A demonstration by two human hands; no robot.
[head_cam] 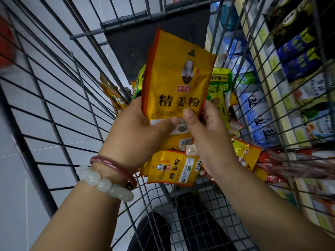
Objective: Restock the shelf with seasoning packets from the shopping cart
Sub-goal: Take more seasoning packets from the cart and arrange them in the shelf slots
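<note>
A stack of yellow seasoning packets [175, 77] with black characters and a red edge stands upright above the wire shopping cart [59, 98]. My left hand [137, 129] grips the stack's lower left, thumb across the front. My right hand [208, 131] pinches its lower right corner with the thumb on the front. Below my hands more yellow packets [172, 169] lie in the cart, with green packets [220, 82] behind them.
The shelf [282, 98] runs along the right, beyond the cart's wire side, packed with blue and white bags and dark boxes. Red packages [293, 163] lie at the cart's right edge. Pale tiled floor shows through the cart's left side.
</note>
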